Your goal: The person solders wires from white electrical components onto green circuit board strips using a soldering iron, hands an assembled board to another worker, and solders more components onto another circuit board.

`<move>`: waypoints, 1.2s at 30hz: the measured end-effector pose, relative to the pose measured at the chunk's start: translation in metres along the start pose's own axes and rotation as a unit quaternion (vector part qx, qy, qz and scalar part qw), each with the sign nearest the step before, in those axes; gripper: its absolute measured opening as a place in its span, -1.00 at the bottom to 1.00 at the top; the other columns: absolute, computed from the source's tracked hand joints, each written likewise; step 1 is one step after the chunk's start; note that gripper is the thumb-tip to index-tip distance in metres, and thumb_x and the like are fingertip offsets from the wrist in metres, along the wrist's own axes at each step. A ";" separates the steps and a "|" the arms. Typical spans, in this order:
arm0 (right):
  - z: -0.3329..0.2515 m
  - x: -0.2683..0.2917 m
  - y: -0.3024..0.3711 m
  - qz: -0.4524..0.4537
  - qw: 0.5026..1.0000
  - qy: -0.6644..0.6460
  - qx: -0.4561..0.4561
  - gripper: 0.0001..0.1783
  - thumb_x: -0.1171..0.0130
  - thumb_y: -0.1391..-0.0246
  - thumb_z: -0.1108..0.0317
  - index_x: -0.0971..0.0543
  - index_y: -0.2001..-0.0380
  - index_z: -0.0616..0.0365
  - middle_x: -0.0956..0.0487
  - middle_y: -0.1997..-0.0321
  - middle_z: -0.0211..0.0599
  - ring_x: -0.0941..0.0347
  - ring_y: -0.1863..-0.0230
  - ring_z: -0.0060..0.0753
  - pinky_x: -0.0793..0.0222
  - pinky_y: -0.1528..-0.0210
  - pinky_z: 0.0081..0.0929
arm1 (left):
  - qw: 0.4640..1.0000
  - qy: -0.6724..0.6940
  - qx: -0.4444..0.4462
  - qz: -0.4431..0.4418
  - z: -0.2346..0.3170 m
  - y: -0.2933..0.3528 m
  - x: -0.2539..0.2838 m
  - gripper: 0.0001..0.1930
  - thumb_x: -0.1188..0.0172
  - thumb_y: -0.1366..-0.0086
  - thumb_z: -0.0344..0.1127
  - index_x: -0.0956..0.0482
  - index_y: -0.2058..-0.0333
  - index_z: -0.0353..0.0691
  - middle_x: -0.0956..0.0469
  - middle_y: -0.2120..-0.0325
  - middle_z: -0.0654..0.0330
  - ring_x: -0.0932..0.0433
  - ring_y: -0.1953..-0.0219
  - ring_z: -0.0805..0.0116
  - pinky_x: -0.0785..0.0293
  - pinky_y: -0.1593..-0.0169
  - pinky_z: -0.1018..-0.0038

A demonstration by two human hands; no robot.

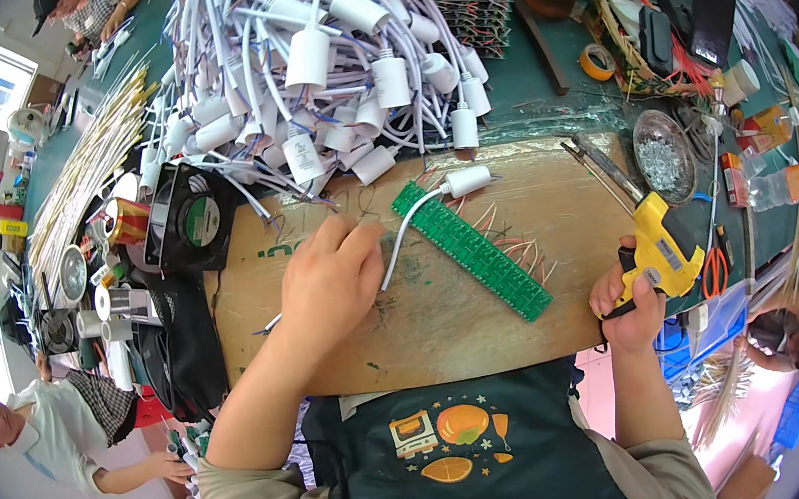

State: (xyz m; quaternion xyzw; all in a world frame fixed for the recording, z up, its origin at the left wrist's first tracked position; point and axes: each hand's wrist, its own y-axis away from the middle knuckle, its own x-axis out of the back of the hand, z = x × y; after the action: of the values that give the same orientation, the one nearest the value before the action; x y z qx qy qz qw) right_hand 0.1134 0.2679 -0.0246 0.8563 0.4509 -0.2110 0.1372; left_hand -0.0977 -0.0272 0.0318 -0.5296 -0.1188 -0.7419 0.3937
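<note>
My right hand [630, 304] is wrapped round the grip of a yellow and black soldering gun [660, 250], whose long thin tip points up and left over the brown board [372, 349]. My left hand [330, 277] lies over the board's left half, fingers curled and pressed together. Its fingertips are hidden, so what it pinches cannot be told. A white cable [399, 239] passes under this hand and curves up to a white lamp holder [466, 180]. That holder lies across the upper end of a green circuit-board panel [476, 252], set slantwise on the board.
A heap of white lamp holders with cables [309, 59] rises behind the board. At left stands a black fan [193, 216]; at right are a metal dish [665, 154], orange scissors [714, 271] and a plastic bottle [785, 187]. Thin red wires [526, 255] lie beside the panel. Other people work nearby.
</note>
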 end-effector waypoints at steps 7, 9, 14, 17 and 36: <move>0.002 -0.006 0.004 -0.018 1.000 0.017 0.006 -0.27 -0.28 -0.17 0.09 -0.30 -0.24 0.32 -0.43 0.53 -0.38 -0.33 0.61 -0.49 -0.28 0.55 -0.47 | 0.992 0.091 -0.043 0.072 0.006 -0.021 -0.023 -0.86 -0.26 -0.21 -0.43 -0.57 0.24 -0.22 -0.55 0.27 0.06 -0.58 0.27 -0.02 -0.52 0.22 0.19; 0.001 -0.007 0.003 -0.011 1.000 0.018 0.001 -0.27 -0.29 -0.17 0.09 -0.30 -0.24 0.33 -0.42 0.53 -0.38 -0.33 0.61 -0.49 -0.29 0.54 -0.46 | 0.992 0.099 -0.051 0.059 0.018 -0.041 -0.027 -0.85 -0.28 -0.19 -0.42 -0.56 0.25 -0.23 -0.55 0.28 0.06 -0.58 0.26 -0.02 -0.52 0.21 0.19; 0.001 -0.013 0.002 0.016 0.999 0.031 -0.013 -0.31 -0.21 -0.17 0.04 -0.31 -0.22 0.25 -0.39 0.55 -0.39 -0.31 0.64 -0.46 -0.26 0.57 -0.43 | 0.995 0.067 -0.073 -0.011 0.036 -0.083 -0.039 -0.77 -0.35 -0.13 -0.36 -0.48 0.29 -0.22 -0.56 0.34 0.07 -0.58 0.24 -0.02 -0.49 0.18 0.14; 0.006 -0.012 0.002 0.012 0.999 0.012 -0.033 -0.29 -0.30 -0.13 0.05 -0.33 -0.22 0.21 -0.42 0.53 -0.36 -0.35 0.61 -0.43 -0.29 0.52 -0.40 | 0.994 0.046 -0.084 -0.053 0.033 -0.090 -0.044 -0.76 -0.36 -0.11 -0.33 -0.48 0.30 -0.22 -0.58 0.37 0.05 -0.58 0.27 -0.04 -0.49 0.20 0.13; -0.002 -0.011 0.007 -0.050 0.997 0.032 -0.043 -0.43 -0.23 -0.19 0.25 -0.35 -0.19 0.25 -0.48 0.45 -0.28 -0.42 0.51 -0.43 -0.40 0.40 -0.40 | 0.969 0.208 -0.034 -0.132 0.029 0.010 -0.001 -0.81 -0.37 -0.12 -0.38 -0.60 0.27 -0.19 -0.60 0.20 0.07 -0.62 0.22 0.01 -0.56 0.14 0.19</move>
State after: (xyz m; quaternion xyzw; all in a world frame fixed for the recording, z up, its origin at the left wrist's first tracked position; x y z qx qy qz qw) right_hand 0.1141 0.2569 -0.0171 0.8324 0.5059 -0.1706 0.1485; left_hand -0.0703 -0.0165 0.0400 -0.3565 -0.0778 -0.8847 0.2901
